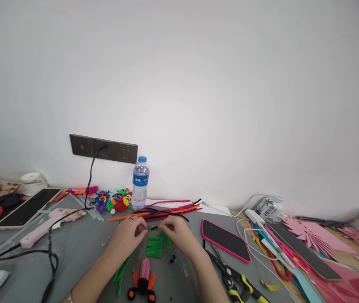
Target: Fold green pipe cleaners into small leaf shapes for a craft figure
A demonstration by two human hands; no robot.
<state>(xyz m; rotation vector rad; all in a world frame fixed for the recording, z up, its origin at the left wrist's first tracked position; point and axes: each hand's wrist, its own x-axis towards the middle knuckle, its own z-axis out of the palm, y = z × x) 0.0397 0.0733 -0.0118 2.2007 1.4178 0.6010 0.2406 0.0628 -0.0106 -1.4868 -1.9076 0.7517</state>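
l. hand point(130, 232) has its fingers curled in, thumb & index tips nearly meeting; r. hand point(176, 231) mirrors it just to the right, a small gap btwn them. can't tell if l. fingers grip anything; a bent green strip point(167, 239) hangs right at the r. fingertips, but whether it's pinched isn't clear. folded green pieces point(154, 247) lie on the grey mat point(103, 269) just nearer, & the pink figure point(144, 269) w/ black & orange parts lies nearer again, btwn the forearms. what could go wrong, imo: a forearm swinging in might knock the figure or the loose green stems point(122, 271) by the l. arm; tiny black bits point(172, 259) near the r. wrist could get brushed away & lost; the glue gun point(46, 223) at left could get dragged if a sleeve or arm snags the black cord point(50, 248), & it'd burn if hot (can't tell). containers: capped bottle point(140, 185), far side, clear liquid in it, prob. water; a bump could tip it, tho the cap shd hold. white tub point(34, 184), far left, contents n/a from here; palm-print pack point(267, 209), far right, contents hidden too.
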